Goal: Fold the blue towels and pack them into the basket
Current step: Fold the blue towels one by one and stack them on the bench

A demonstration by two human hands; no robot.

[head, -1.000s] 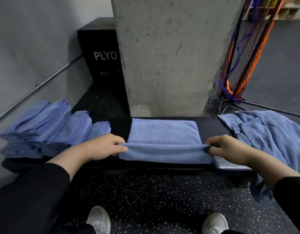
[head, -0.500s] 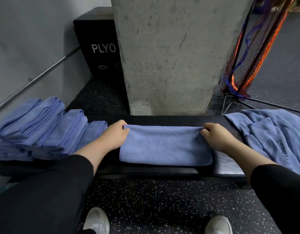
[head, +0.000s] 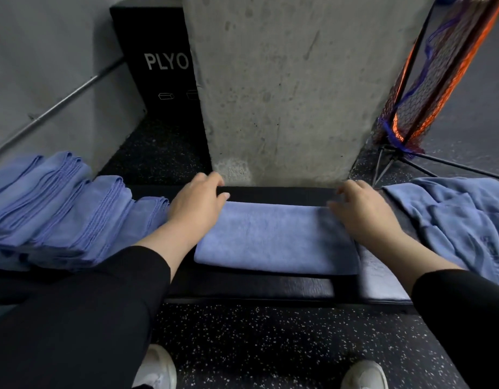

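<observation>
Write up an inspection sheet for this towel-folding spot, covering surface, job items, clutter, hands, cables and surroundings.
Surface: black padded bench, speckled rubber floor below.
Job's things: one folded blue towel lying flat at bench centre; stack of folded towels at the left end; heap of unfolded towels at the right end. No basket seen.
Clutter: nothing seen.
Hands: left hand at the towel's far left corner, right hand at its far right corner; both open, no grip on the cloth.
Cables: nothing seen.
Surroundings: concrete pillar behind the bench, black PLYO box beside it, orange and blue netting on a stand at right, metal rail on the left wall.
</observation>
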